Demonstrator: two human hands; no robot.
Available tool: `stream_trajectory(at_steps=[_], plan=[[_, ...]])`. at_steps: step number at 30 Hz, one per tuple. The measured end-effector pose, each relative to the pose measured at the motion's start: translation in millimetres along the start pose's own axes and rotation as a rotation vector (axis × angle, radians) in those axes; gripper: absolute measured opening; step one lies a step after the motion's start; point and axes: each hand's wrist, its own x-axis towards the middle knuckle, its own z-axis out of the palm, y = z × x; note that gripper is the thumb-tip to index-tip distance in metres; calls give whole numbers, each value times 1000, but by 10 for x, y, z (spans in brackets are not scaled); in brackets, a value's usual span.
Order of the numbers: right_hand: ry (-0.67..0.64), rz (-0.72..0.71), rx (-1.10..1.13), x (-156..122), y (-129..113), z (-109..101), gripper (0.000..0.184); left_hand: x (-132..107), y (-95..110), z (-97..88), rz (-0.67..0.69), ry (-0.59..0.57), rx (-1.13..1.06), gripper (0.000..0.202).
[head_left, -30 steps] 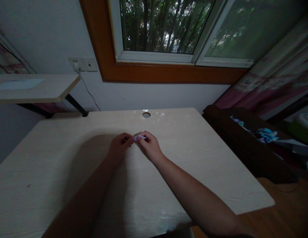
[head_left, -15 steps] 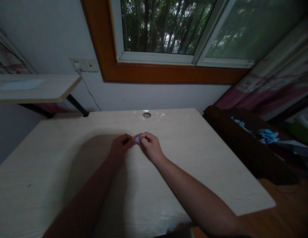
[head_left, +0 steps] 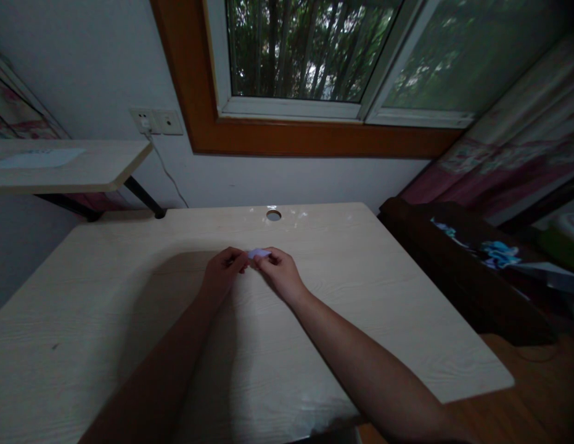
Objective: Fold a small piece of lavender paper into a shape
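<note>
A small, flat piece of pale purple paper (head_left: 259, 253) is held between my hands, over the back half of the pale wooden desk (head_left: 314, 345). My left hand (head_left: 223, 268) pinches its left end, fingers curled. On the other side, my right hand (head_left: 280, 269) grips the paper's right part, with the thumb on the near edge and the fingers behind. Part of the paper is hidden by my fingers, so I cannot make out its whole shape.
Behind the hands is a round cable hole (head_left: 274, 215) in the desk. A raised shelf (head_left: 102, 163) with a sheet on it stands at the left. A white cord (head_left: 169, 176) hangs from the wall socket (head_left: 156, 121). Dark furniture (head_left: 453, 277) lies beyond the right edge.
More of the purple paper now shows between my hands. My right thumb has moved down and left, and its fingers have opened slightly from the paper's face.
</note>
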Motion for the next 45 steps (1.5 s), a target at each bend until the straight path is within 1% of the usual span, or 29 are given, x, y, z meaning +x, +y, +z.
stream_trajectory(at_steps=[4, 7, 10, 15, 18, 22, 26, 28, 33, 40, 45], plan=[[-3, -8, -7, 4, 26, -4, 21, 12, -24, 1, -9, -38, 27, 21], [-1, 13, 5, 2, -6, -4, 20, 22, -50, 3, -30, -37, 14, 20], [-2, 40, 60, -1, -57, -4, 21, 21, -50, 7, -58, -42, -53, 21], [-2, 64, 171, 4, -88, -1, 27, -6, 6, 9, -96, -80, -179, 23], [-10, 69, 232, 14, -73, 0, 27, -18, 26, 7, -116, -71, -230, 21], [-1, 98, 307, 32, -47, -8, 23, -9, -6, 0, -91, -64, -241, 20], [38, 60, 366, 50, -26, -17, 22, 6, -43, -11, -83, -12, -231, 20], [33, 44, 361, 53, -23, -13, 22, 4, -33, -12, -82, -18, -204, 21], [-48, 14, 196, 37, -30, 0, 23, -8, 41, 3, -95, -61, -134, 22], [6, 11, 158, 15, -24, -22, 25, -27, 102, 15, -103, -108, -182, 24], [0, 19, 199, 16, -33, -21, 26, -33, 104, 18, -96, -114, -160, 25]])
